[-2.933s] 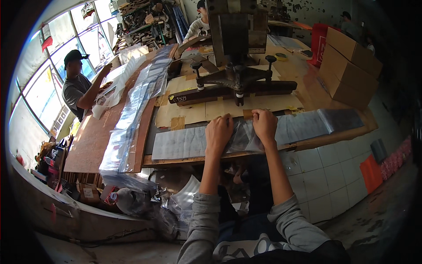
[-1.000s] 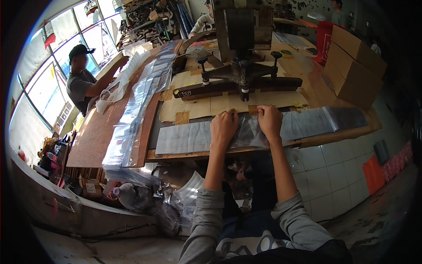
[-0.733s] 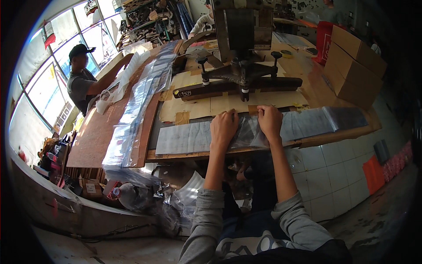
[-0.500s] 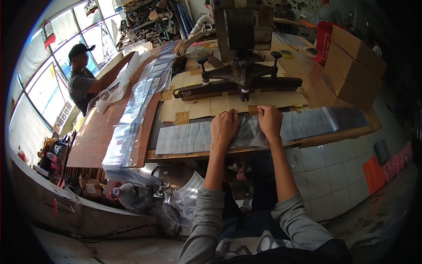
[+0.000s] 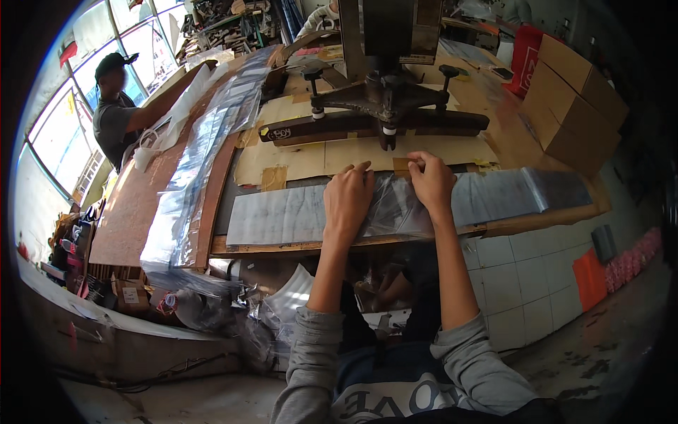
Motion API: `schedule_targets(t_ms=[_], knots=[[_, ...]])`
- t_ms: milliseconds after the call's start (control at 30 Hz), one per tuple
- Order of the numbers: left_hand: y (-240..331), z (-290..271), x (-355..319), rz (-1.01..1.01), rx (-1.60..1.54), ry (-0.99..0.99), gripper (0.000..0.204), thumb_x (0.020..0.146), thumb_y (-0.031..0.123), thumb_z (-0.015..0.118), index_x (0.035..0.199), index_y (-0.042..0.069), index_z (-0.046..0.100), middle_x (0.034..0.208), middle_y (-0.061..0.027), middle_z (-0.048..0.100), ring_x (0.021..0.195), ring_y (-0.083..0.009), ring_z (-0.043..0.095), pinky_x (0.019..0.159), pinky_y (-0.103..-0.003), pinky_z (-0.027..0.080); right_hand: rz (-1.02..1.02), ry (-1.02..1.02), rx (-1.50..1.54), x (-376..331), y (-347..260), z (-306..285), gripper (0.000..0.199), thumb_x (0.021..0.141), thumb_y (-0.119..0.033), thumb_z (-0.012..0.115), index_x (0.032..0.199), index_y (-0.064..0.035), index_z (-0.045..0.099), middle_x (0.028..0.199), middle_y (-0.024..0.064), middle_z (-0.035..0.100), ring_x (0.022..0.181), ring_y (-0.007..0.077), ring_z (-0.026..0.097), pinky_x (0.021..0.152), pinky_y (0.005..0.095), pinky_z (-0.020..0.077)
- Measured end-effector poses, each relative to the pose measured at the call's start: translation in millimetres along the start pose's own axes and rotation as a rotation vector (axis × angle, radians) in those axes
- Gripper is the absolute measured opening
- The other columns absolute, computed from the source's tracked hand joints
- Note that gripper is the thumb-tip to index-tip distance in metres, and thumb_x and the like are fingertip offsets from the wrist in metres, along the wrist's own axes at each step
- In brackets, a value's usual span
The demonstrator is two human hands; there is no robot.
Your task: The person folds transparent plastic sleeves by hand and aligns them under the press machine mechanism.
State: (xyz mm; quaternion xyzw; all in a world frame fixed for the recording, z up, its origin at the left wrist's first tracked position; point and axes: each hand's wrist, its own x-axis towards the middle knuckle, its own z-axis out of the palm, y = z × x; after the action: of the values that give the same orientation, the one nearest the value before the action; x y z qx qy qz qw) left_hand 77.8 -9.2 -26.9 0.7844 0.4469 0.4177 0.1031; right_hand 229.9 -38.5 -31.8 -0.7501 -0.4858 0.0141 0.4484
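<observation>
A long clear plastic sheet [image 5: 397, 212] lies wrinkled on a greyish strip [image 5: 279, 218] along the near edge of the table, just in front of me. My left hand [image 5: 349, 198] rests at the sheet's left part, fingers curled together at its far edge. To the right, my right hand [image 5: 431, 182] pinches the film at the same far edge, thumb against fingers. Between the hands the film is creased and shiny. Beyond them stands a dark metal press head [image 5: 387, 116] with a long crossbar over pale boards [image 5: 300, 162].
Stacked clear plastic sheets [image 5: 201, 173] cover the brown board on the left, where a co-worker in a cap [image 5: 116, 106] reaches across. Cardboard boxes [image 5: 575, 106] and a red bag [image 5: 524, 60] stand at the right. Plastic scraps and a bottle [image 5: 191, 307] sit below the table.
My left hand has shifted slightly left and my right hand has moved up a little, its fingers now pinched at the far edge. The whole view has also shifted slightly.
</observation>
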Motion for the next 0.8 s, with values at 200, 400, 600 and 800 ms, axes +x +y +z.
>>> schedule_targets(t_ms=[200, 400, 600, 800], knots=[[-2.1, -0.5, 0.2, 0.044, -0.207, 0.071, 0.019, 0.083, 0.011, 0.057, 0.097, 0.005, 0.067, 0.071, -0.0144, 0.061, 0.058, -0.0225, 0.059, 0.058, -0.033, 0.046, -0.002, -0.071, 0.270, 0.4, 1.0, -10.8, 0.016, 0.082, -0.012, 0.057, 0.092, -0.0062, 0.068, 0.073, 0.0072, 0.066, 0.068, 0.0182, 0.063, 0.068, 0.0297, 0.0443], [0.7, -13.9, -15.0, -0.245, -0.631, -0.196, 0.048, 0.084, 0.016, 0.060, 0.127, 0.004, 0.042, 0.075, -0.0121, 0.064, 0.067, -0.0171, 0.064, 0.063, -0.029, 0.047, -0.048, -0.284, 0.572, -21.0, -2.4, -51.9, 0.018, 0.083, -0.005, 0.055, 0.097, 0.0011, 0.066, 0.073, 0.0043, 0.063, 0.067, 0.0064, 0.052, 0.063, 0.0227, 0.0422], [11.3, -33.0, -19.5, -0.461, -1.315, -0.351, 0.072, 0.091, 0.009, 0.052, 0.143, 0.014, 0.002, 0.137, -0.0222, 0.030, 0.117, -0.0315, 0.048, 0.089, -0.040, 0.048, 0.038, -0.512, 0.703, -53.4, -15.4, -95.3, 0.018, 0.083, -0.005, 0.057, 0.098, -0.0009, 0.066, 0.072, 0.0003, 0.057, 0.068, 0.0055, 0.049, 0.065, 0.0213, 0.0402], [30.8, -48.6, -23.4, -0.343, -1.427, -0.127, 0.071, 0.092, 0.002, 0.045, 0.143, 0.017, -0.002, 0.137, -0.0229, 0.033, 0.122, -0.0346, 0.043, 0.093, -0.043, 0.046, -0.141, -0.757, 0.609, -56.1, -12.0, -120.3, 0.018, 0.079, -0.009, 0.065, 0.097, -0.0054, 0.068, 0.080, 0.0052, 0.056, 0.079, 0.0139, 0.054, 0.074, 0.0255, 0.0416]])
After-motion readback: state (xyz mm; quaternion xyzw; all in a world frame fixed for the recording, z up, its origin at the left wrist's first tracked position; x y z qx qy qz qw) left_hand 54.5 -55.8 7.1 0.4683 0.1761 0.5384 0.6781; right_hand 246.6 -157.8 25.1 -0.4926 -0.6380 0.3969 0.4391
